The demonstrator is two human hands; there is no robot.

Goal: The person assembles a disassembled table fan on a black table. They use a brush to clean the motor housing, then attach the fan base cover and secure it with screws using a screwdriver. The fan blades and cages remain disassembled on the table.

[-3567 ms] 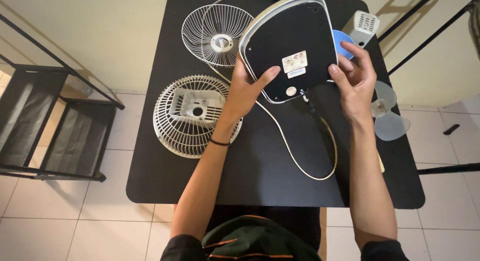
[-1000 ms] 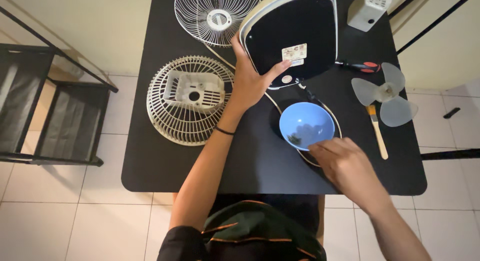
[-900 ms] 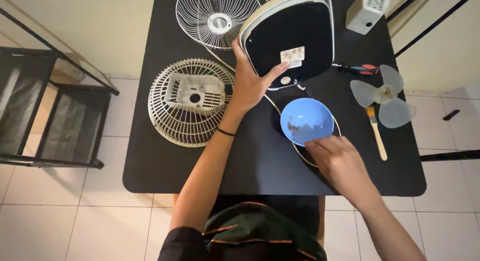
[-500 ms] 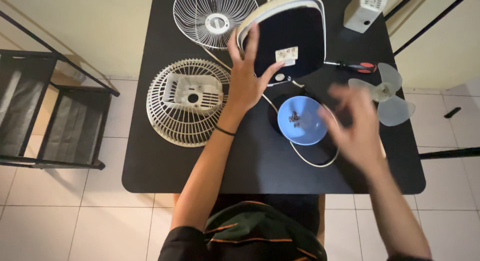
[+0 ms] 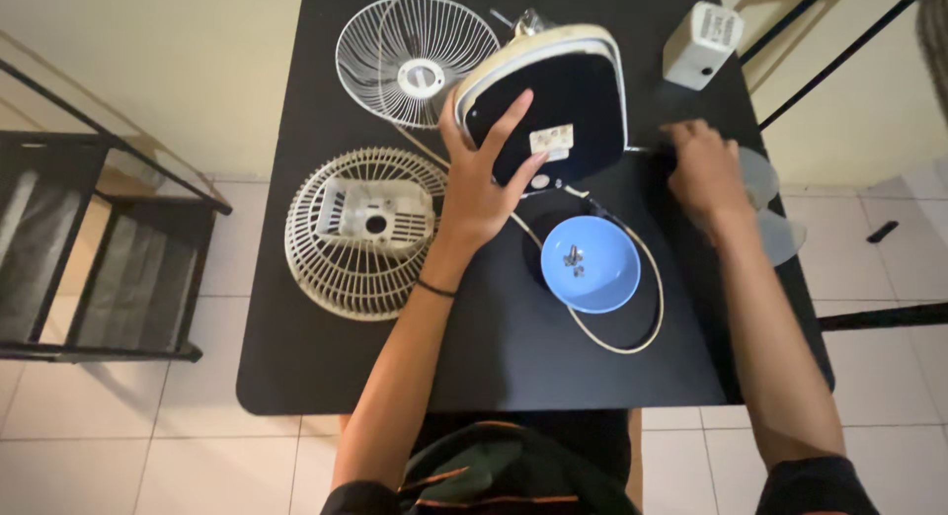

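My left hand holds a fan base tilted up on edge, showing its black underside, a small label and a cream rim; the fingers are spread on that underside. My right hand lies palm down at the table's right side, fingers curled over the spot where a red-and-black screwdriver lay; only a thin bit of its shaft shows. A blue bowl with a few screws sits between my hands, inside a loop of white power cord.
On the black table lie a round white rear grille, a wire front guard, a white box-shaped housing and a translucent fan blade, partly behind my right arm. A black rack stands at the left.
My right hand has left the bowl's near edge and swung up and right onto the screwdriver. The left hand still holds the base, now tilted further away.
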